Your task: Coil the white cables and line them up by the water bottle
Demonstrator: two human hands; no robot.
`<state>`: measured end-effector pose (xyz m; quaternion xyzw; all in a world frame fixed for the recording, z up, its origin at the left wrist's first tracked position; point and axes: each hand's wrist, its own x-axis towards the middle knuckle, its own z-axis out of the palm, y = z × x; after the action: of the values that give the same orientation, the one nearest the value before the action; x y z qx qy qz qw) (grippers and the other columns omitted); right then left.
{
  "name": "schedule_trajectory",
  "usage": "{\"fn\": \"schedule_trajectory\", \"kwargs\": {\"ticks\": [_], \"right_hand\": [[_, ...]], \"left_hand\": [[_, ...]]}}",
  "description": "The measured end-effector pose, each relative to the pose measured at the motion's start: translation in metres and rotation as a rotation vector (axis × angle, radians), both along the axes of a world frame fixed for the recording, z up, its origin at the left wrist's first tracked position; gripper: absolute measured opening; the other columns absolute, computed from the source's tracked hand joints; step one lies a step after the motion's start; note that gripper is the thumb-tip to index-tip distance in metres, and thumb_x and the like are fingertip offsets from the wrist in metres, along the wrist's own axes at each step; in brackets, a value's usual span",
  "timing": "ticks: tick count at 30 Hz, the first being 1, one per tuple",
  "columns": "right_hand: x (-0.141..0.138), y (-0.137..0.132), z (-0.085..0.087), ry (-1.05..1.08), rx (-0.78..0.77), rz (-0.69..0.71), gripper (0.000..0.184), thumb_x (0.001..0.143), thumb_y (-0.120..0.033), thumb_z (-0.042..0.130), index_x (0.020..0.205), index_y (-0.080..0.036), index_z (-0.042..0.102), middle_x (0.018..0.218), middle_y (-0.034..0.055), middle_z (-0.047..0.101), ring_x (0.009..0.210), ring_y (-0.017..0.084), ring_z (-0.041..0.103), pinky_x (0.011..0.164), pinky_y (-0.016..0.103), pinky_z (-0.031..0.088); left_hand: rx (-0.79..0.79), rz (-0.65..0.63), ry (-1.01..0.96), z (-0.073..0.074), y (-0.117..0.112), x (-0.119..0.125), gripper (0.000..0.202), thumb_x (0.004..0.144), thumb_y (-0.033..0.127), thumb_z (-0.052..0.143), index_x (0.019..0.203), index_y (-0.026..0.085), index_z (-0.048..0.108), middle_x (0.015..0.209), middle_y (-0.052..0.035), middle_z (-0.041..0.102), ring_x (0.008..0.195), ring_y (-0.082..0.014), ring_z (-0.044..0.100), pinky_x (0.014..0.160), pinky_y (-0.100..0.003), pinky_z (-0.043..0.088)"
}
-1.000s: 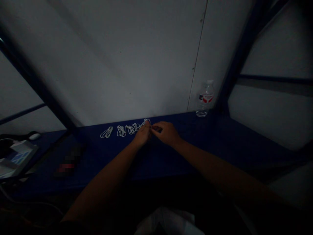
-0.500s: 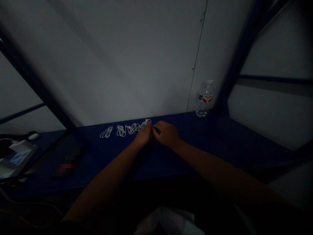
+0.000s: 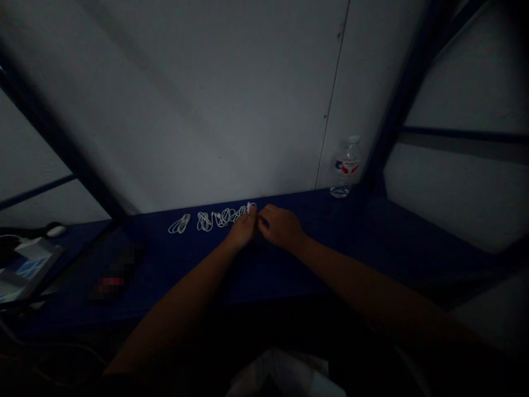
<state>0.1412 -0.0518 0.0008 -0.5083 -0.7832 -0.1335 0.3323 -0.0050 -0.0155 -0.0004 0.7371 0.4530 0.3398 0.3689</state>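
My left hand (image 3: 243,227) and my right hand (image 3: 281,225) meet over the blue tabletop, fingertips close together. A white cable (image 3: 252,204) loops up at the left thumb, and the closed left fingers hold it. The right thumb and forefinger are pinched beside it; whatever is between them is too small and dark to make out. Left of my hands, coiled white cables lie in a row: a loose coil (image 3: 179,224) farthest left, a rounder one (image 3: 204,221) beside it, then a tangled one (image 3: 224,217). Another coil (image 3: 240,212) is partly hidden behind my left hand.
A clear plastic bottle (image 3: 345,168) with a red and blue label stands at the back right, by the wall. On the left are a white box (image 3: 33,267), a blurred dark object (image 3: 113,273) and blue frame posts (image 3: 74,154). The blue tabletop (image 3: 273,275) runs beneath my arms.
My hands stay almost in the same place. The right fingertips have shifted slightly, and the thin dark line between the hands no longer shows.
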Motion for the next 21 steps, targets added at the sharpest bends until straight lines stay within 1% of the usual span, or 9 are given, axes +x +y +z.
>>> {"fn": "schedule_trajectory", "kwargs": {"ticks": [6,11,14,17,21], "right_hand": [[0.0057,0.0021,0.0012,0.103,0.014,0.082,0.018,0.091,-0.023,0.047,0.090,-0.017,0.065,0.090,0.0083,0.064,0.082,0.019,0.059,0.071,0.029,0.042],[0.0077,0.0023,0.0021,0.172,0.005,0.114,0.017,0.090,-0.024,0.049,0.090,-0.018,0.064,0.090,0.0073,0.064,0.075,0.017,0.058,0.069,0.029,0.042],[0.0078,0.0019,0.0028,0.193,-0.001,0.124,0.015,0.089,-0.024,0.050,0.091,-0.018,0.063,0.092,0.0070,0.064,0.072,0.016,0.057,0.067,0.028,0.042],[0.0073,0.0001,0.0041,0.211,-0.014,0.154,0.017,0.086,-0.025,0.054,0.099,-0.019,0.063,0.097,0.0071,0.065,0.076,0.017,0.059,0.068,0.028,0.044],[0.0068,-0.0028,0.0050,0.143,-0.004,0.235,0.031,0.085,-0.026,0.056,0.114,-0.020,0.060,0.107,0.0083,0.065,0.091,0.020,0.061,0.077,0.031,0.046]], "left_hand": [[-0.004,-0.006,-0.151,0.0008,-0.0009,0.0008,0.062,0.089,0.074,0.022,0.078,0.018,0.048,0.057,0.0013,0.047,0.051,-0.0117,0.044,0.052,-0.026,0.035],[-0.031,-0.038,-0.207,-0.0005,-0.0007,0.0019,0.059,0.089,0.073,0.024,0.080,0.019,0.046,0.056,0.0029,0.044,0.048,-0.0105,0.040,0.050,-0.025,0.033],[-0.040,-0.036,-0.212,0.0007,-0.0025,0.0017,0.059,0.090,0.072,0.023,0.080,0.019,0.047,0.055,0.0028,0.044,0.047,-0.0105,0.039,0.049,-0.025,0.032],[-0.039,-0.005,-0.172,0.0028,-0.0038,0.0003,0.062,0.089,0.073,0.022,0.076,0.019,0.048,0.055,0.0011,0.046,0.048,-0.0117,0.043,0.050,-0.025,0.034],[-0.044,0.013,-0.165,0.0038,-0.0031,-0.0014,0.064,0.087,0.076,0.022,0.076,0.019,0.049,0.054,0.0009,0.047,0.048,-0.0124,0.044,0.049,-0.026,0.035]]}}
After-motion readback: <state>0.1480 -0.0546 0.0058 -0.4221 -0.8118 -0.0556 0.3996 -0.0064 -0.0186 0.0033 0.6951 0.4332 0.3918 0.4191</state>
